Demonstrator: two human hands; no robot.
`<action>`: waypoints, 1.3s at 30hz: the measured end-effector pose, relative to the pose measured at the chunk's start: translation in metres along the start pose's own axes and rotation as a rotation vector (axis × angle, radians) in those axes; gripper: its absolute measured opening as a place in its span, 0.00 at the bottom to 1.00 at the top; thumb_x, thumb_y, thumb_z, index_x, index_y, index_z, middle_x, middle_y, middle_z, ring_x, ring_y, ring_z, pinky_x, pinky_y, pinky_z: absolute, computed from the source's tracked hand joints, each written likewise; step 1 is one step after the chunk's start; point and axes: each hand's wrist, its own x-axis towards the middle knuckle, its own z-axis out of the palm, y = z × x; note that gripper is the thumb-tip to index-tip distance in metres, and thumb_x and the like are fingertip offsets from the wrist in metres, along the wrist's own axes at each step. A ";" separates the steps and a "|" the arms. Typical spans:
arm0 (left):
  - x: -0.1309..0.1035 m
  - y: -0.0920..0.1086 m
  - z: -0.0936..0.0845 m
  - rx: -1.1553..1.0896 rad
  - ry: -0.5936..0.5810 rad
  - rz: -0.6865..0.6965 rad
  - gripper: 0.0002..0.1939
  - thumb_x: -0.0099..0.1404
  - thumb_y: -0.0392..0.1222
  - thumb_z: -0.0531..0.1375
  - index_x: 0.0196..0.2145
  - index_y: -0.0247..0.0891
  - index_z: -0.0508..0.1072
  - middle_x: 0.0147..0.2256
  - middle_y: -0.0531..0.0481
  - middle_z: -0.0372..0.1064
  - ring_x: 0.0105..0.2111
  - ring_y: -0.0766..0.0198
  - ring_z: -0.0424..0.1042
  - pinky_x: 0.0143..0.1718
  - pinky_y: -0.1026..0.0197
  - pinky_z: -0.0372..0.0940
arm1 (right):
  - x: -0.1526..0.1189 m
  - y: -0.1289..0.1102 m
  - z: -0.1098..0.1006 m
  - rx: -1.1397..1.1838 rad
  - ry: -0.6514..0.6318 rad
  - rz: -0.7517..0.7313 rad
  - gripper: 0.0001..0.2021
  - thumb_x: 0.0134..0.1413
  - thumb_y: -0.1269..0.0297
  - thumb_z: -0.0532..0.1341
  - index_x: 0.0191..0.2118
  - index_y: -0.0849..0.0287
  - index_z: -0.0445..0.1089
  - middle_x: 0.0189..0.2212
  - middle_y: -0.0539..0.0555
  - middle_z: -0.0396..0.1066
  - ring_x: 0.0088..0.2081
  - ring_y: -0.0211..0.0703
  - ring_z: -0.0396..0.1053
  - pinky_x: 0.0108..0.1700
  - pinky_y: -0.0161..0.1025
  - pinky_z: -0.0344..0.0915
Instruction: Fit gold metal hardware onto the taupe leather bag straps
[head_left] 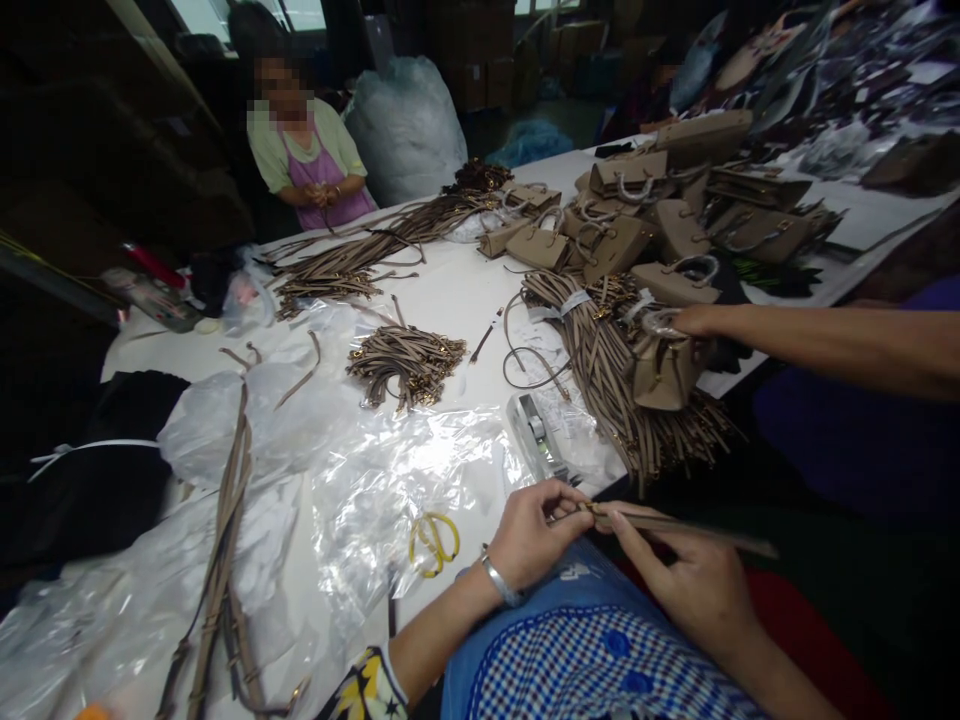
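Note:
Just past the table's near edge, above my lap, my left hand point(536, 530) pinches the metal-fitted end of a taupe strap point(660, 522). My right hand point(686, 580) grips the same strap close beside it, and its free length points right. A clear tape dispenser point(534, 435) lies on the table beyond my left hand. Yellow-handled scissors point(433, 545) rest on clear plastic film to the left. A big bundle of taupe straps point(600, 370) with gold fittings lies beyond my hands, and a smaller pile of short straps point(405, 365) sits mid-table.
At right, another person's arm point(840, 340) reaches in to a small taupe bag point(664, 372). Many taupe bags point(615, 245) are heaped behind. A person in a purple apron point(330, 200) stands across the table point(457, 290). Long straps point(225, 540) and plastic bags lie at left.

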 end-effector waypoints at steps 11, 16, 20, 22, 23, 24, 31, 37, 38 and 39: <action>0.005 0.000 -0.011 -0.380 -0.297 -0.272 0.29 0.46 0.52 0.72 0.41 0.30 0.77 0.26 0.49 0.72 0.24 0.67 0.72 0.33 0.61 0.68 | 0.003 -0.002 0.000 0.624 -0.189 0.242 0.10 0.58 0.58 0.63 0.39 0.56 0.79 0.42 0.58 0.76 0.44 0.49 0.73 0.51 0.43 0.68; 0.004 -0.011 -0.009 -0.300 -0.196 -0.198 0.25 0.45 0.51 0.73 0.37 0.32 0.78 0.34 0.46 0.73 0.25 0.68 0.70 0.28 0.63 0.67 | 0.015 -0.003 -0.027 0.452 -0.299 0.099 0.09 0.47 0.58 0.70 0.34 0.57 0.78 0.34 0.57 0.76 0.36 0.50 0.73 0.42 0.44 0.71; 0.001 -0.014 -0.006 -0.306 -0.204 -0.215 0.23 0.45 0.49 0.73 0.35 0.32 0.77 0.36 0.44 0.73 0.26 0.68 0.71 0.24 0.66 0.65 | 0.029 0.001 -0.047 0.654 -0.246 0.117 0.14 0.37 0.50 0.74 0.26 0.54 0.78 0.25 0.51 0.70 0.19 0.36 0.63 0.25 0.38 0.65; -0.001 -0.013 -0.005 -0.348 -0.228 -0.264 0.25 0.45 0.49 0.73 0.38 0.32 0.75 0.29 0.48 0.73 0.23 0.67 0.72 0.22 0.68 0.64 | 0.035 0.003 -0.053 0.692 -0.224 0.134 0.17 0.35 0.45 0.73 0.25 0.53 0.78 0.22 0.50 0.67 0.19 0.35 0.61 0.23 0.35 0.61; -0.002 -0.012 -0.004 -0.363 -0.225 -0.263 0.26 0.46 0.48 0.73 0.40 0.33 0.75 0.27 0.49 0.73 0.22 0.67 0.72 0.21 0.69 0.63 | 0.038 0.003 -0.056 0.663 -0.243 0.140 0.18 0.35 0.43 0.72 0.25 0.53 0.78 0.21 0.50 0.66 0.20 0.36 0.61 0.23 0.34 0.59; -0.003 -0.012 -0.004 -0.372 -0.208 -0.246 0.27 0.46 0.47 0.73 0.43 0.33 0.74 0.27 0.50 0.73 0.22 0.67 0.72 0.21 0.69 0.64 | 0.041 0.003 -0.058 0.599 -0.286 0.144 0.20 0.38 0.41 0.70 0.24 0.54 0.78 0.21 0.50 0.65 0.22 0.37 0.61 0.23 0.34 0.59; -0.007 -0.004 -0.002 -0.353 -0.044 -0.105 0.19 0.53 0.48 0.70 0.38 0.31 0.77 0.24 0.51 0.71 0.19 0.70 0.69 0.22 0.68 0.65 | 0.054 -0.015 -0.066 0.070 -0.647 0.118 0.20 0.57 0.48 0.60 0.25 0.59 0.77 0.24 0.53 0.71 0.29 0.43 0.66 0.32 0.35 0.61; -0.008 0.002 -0.002 -0.348 -0.027 -0.096 0.20 0.52 0.49 0.70 0.37 0.31 0.78 0.25 0.49 0.73 0.20 0.68 0.70 0.23 0.66 0.66 | 0.056 -0.025 -0.057 -0.040 -0.737 0.109 0.19 0.59 0.51 0.58 0.27 0.58 0.78 0.20 0.49 0.68 0.25 0.38 0.62 0.27 0.33 0.55; -0.008 0.004 -0.002 -0.339 -0.022 -0.097 0.20 0.51 0.49 0.70 0.38 0.31 0.78 0.25 0.49 0.74 0.20 0.68 0.69 0.23 0.66 0.66 | 0.058 -0.026 -0.056 -0.044 -0.739 0.109 0.19 0.58 0.51 0.58 0.27 0.58 0.78 0.20 0.49 0.68 0.24 0.38 0.62 0.26 0.32 0.54; -0.008 0.005 -0.003 -0.325 -0.016 -0.096 0.20 0.51 0.49 0.70 0.38 0.32 0.79 0.25 0.48 0.74 0.20 0.68 0.69 0.23 0.66 0.65 | 0.060 -0.028 -0.055 -0.054 -0.742 0.104 0.19 0.58 0.51 0.58 0.26 0.58 0.78 0.19 0.49 0.68 0.23 0.37 0.61 0.26 0.32 0.53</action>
